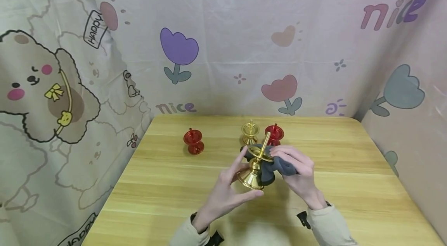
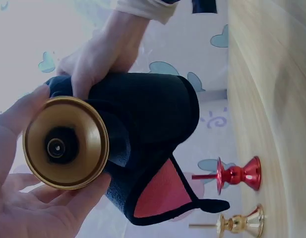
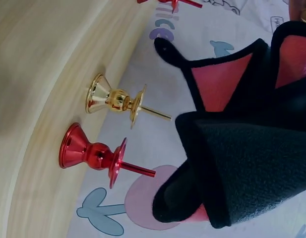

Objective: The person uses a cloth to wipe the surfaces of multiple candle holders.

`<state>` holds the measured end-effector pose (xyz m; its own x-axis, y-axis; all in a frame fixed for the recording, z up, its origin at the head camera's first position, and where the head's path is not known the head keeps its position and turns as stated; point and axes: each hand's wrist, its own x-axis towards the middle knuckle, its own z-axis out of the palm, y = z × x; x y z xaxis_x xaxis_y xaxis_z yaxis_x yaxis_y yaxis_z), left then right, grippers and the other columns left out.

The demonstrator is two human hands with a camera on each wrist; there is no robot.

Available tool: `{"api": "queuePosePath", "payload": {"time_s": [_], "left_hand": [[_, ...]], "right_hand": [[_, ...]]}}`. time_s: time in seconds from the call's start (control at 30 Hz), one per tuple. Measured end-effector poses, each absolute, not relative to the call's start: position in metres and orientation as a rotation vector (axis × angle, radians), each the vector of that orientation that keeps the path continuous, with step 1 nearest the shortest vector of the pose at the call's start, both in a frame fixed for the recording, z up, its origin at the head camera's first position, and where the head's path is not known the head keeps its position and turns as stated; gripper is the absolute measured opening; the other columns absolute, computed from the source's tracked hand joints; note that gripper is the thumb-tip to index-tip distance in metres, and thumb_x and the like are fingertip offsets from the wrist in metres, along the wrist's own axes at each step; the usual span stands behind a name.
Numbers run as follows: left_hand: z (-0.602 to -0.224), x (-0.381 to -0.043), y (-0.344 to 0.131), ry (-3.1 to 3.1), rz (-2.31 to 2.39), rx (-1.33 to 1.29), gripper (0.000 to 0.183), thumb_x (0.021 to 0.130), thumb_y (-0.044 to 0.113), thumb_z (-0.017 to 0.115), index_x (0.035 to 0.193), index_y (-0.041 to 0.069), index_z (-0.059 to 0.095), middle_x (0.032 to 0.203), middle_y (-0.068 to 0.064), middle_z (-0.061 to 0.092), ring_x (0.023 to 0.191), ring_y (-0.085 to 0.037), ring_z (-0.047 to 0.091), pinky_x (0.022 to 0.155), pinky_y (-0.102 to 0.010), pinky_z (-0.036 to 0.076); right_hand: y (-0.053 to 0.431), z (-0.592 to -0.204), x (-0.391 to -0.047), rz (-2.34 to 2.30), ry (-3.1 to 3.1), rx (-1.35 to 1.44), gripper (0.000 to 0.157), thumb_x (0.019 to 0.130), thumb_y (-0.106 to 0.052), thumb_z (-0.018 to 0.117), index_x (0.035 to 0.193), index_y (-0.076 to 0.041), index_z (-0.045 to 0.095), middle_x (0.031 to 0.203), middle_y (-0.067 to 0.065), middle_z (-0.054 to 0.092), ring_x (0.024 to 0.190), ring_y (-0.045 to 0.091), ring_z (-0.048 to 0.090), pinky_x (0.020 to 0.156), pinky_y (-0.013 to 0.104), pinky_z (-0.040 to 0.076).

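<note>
My left hand (image 1: 225,191) grips a shiny gold candlestick (image 1: 250,179), thumb and fingers about its flared base. It is raised over the table and tilted, its thin stem pointing up and right. Seen from below in the left wrist view, the round base (image 2: 91,156) is hollow with a dark centre. A dark blue-grey cloth (image 1: 284,166) with black edging is pinched by my right hand (image 1: 298,170) against the candlestick's dish and side. In the right wrist view the cloth (image 3: 257,163) hangs in folds, showing a pink-red face, and hides most of the candlestick.
On the wooden table (image 1: 157,191), a second gold candlestick (image 1: 250,131) and a red candlestick (image 1: 274,132) stand side by side at the back, just behind my hands. Another red candlestick (image 1: 194,143) stands farther left. Printed curtains (image 1: 223,44) hang behind and beside the table.
</note>
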<state>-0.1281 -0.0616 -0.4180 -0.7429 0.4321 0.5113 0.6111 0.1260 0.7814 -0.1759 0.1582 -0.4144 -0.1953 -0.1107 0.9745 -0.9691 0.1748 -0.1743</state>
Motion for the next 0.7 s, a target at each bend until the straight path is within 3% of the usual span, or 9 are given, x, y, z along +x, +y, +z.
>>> {"api": "queuePosePath", "payload": {"time_s": [0.1,0.17,0.3,0.37,0.43,0.53,0.63,0.7], "left_hand": [[-0.419,-0.129,-0.061,-2.196,-1.755,-1.066,0.106,0.080,0.010,0.084,0.162,0.015,0.018,0.120,-0.017,0.071,0.111,-0.017,0.070,0.097,-0.031,0.059],[-0.420,-0.131,-0.065,-2.130,-1.970,-1.133,0.103,0.084,0.005,0.080,0.163,0.015,0.015,0.123,-0.026,0.068,0.116,-0.015,0.068,0.100,-0.032,0.057],[-0.423,-0.136,-0.071,-1.904,-2.430,-1.292,0.094,0.091,0.004,0.069,0.162,0.006,0.008,0.144,-0.043,0.042,0.126,-0.010,0.062,0.104,-0.030,0.054],[-0.424,-0.139,-0.072,-1.836,-2.529,-1.358,0.091,0.092,0.005,0.065,0.160,0.000,0.005,0.154,-0.043,0.024,0.131,-0.010,0.058,0.106,-0.030,0.052],[-0.424,-0.140,-0.073,-1.880,-2.516,-1.375,0.091,0.093,0.006,0.064,0.160,-0.001,0.003,0.157,-0.040,0.020,0.134,-0.012,0.056,0.109,-0.032,0.050],[-0.420,-0.139,-0.074,-2.134,-2.291,-1.272,0.099,0.092,0.010,0.070,0.163,0.013,0.001,0.156,-0.030,0.038,0.134,-0.015,0.056,0.110,-0.034,0.049],[-0.416,-0.135,-0.073,-2.365,-1.977,-1.106,0.109,0.087,0.014,0.080,0.163,0.029,0.004,0.143,-0.017,0.059,0.129,-0.020,0.060,0.106,-0.035,0.053],[-0.415,-0.132,-0.071,-2.415,-1.792,-1.039,0.111,0.083,0.018,0.084,0.163,0.032,0.008,0.134,-0.011,0.065,0.124,-0.022,0.064,0.103,-0.036,0.055]], "right_hand": [[0.157,-0.413,-0.175,1.157,-1.515,1.092,0.019,0.094,-0.003,0.065,0.088,0.013,0.071,0.089,0.023,0.071,0.090,0.027,0.070,0.097,0.022,0.056],[0.155,-0.412,-0.174,1.204,-1.494,1.122,0.019,0.094,-0.004,0.067,0.089,0.014,0.071,0.091,0.023,0.072,0.092,0.026,0.070,0.097,0.023,0.056],[0.153,-0.408,-0.172,1.333,-1.434,1.202,0.012,0.090,0.004,0.067,0.091,0.016,0.069,0.096,0.022,0.073,0.097,0.026,0.071,0.098,0.026,0.057],[0.152,-0.407,-0.173,1.375,-1.414,1.233,0.011,0.089,0.008,0.067,0.092,0.017,0.069,0.098,0.023,0.073,0.098,0.027,0.072,0.098,0.028,0.057],[0.153,-0.408,-0.174,1.392,-1.408,1.252,0.010,0.088,0.009,0.066,0.093,0.017,0.069,0.098,0.023,0.073,0.098,0.027,0.072,0.098,0.029,0.057],[0.154,-0.410,-0.175,1.340,-1.426,1.242,0.012,0.090,0.006,0.067,0.093,0.017,0.069,0.094,0.024,0.072,0.097,0.026,0.071,0.098,0.027,0.057],[0.155,-0.412,-0.176,1.251,-1.466,1.207,0.016,0.094,0.000,0.065,0.092,0.015,0.070,0.090,0.024,0.070,0.095,0.026,0.070,0.098,0.024,0.056],[0.156,-0.413,-0.177,1.200,-1.488,1.183,0.018,0.095,-0.002,0.064,0.091,0.014,0.071,0.089,0.023,0.070,0.092,0.026,0.069,0.098,0.024,0.056]]}}
